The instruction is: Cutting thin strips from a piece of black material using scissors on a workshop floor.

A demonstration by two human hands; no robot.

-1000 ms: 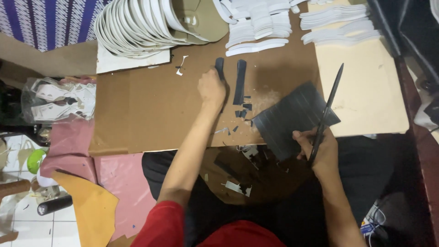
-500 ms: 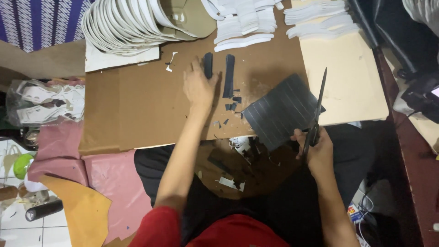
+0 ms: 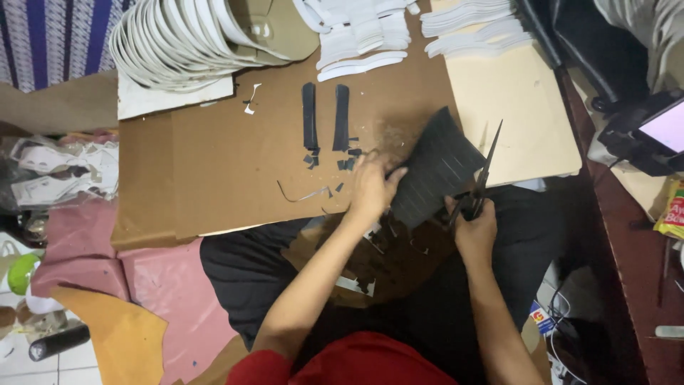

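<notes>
Your left hand (image 3: 372, 187) pinches the dark sheet (image 3: 436, 167), its near edge hidden; your right hand (image 3: 476, 227) grips the scissors (image 3: 486, 167), handles hidden.

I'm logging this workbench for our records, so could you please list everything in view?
Dark sheet: one, black, at board's near edge.
Scissors: one pair, dark, beside sheet.
Strips: two, black, side by side on board.
Board: one, brown, worktop.
White cut-outs: many, stacked at far edge.
Cream sheet: one, right of board.
Left hand: on dark sheet.
Right hand: gripping scissors.
</notes>
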